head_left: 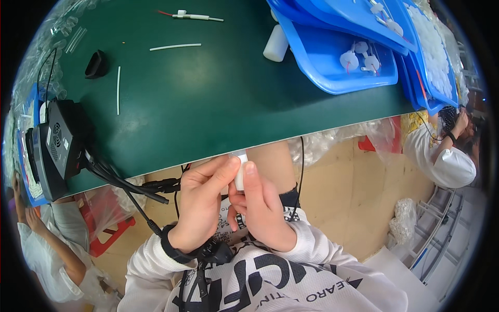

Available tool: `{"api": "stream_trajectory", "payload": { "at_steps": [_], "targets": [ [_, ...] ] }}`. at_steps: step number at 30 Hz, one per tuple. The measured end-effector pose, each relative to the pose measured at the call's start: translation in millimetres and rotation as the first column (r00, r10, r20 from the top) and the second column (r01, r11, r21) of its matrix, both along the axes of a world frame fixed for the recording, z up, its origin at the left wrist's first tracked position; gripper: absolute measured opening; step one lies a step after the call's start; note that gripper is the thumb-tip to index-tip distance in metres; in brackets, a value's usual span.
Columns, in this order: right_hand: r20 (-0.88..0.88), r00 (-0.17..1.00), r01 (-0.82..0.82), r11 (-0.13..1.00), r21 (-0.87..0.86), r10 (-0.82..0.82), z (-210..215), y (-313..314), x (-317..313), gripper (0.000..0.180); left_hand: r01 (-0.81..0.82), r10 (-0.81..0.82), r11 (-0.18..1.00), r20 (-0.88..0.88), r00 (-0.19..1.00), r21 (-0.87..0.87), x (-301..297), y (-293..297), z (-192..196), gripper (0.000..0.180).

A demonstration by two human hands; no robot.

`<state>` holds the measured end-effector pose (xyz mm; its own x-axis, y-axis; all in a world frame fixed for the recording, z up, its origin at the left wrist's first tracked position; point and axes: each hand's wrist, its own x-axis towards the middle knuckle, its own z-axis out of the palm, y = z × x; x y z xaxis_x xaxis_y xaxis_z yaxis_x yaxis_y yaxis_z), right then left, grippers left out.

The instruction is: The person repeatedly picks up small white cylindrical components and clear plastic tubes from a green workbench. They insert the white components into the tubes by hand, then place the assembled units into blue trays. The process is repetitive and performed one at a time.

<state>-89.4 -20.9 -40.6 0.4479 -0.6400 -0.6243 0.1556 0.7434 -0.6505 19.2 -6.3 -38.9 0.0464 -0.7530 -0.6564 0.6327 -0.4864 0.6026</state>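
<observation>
at the near edge of the counter (208, 99), one small white piece (239, 180) | left hand (202, 190) and right hand (262, 205) nearly closed, both pinching it by thumb and fingers, likely for steadiness | beyond: two loose thin tubes (175, 47), one white cylinder (276, 43) | blue tray (322, 79): three round white parts (349, 61), presumably kept together

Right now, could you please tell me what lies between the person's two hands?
In the head view, a small white cylinder lies between the left hand and the right hand, held by both.
</observation>
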Motion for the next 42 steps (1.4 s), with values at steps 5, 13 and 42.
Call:
{"api": "stream_trajectory", "payload": {
  "at_steps": [5,13,42],
  "targets": [
    [0.201,0.977,-0.036,0.990,-0.138,0.064,-31.0,3.7,-11.3,0.053,0.012,-0.005,0.997,0.090,0.996,-0.075,-2.0,2.9,-4.8,0.022],
    [0.292,0.956,0.023,0.995,-0.101,0.007,-30.9,5.7,-5.9,0.049,0.072,-0.079,0.997,0.204,0.976,0.039,-1.3,-2.5,3.6,0.031],
    [-0.003,0.999,0.025,0.819,-0.573,-0.032,-10.1,-23.2,-57.8,0.034,0.326,0.225,0.856,0.858,0.462,-0.400,-36.1,14.4,4.4,0.027]
  ]
}}
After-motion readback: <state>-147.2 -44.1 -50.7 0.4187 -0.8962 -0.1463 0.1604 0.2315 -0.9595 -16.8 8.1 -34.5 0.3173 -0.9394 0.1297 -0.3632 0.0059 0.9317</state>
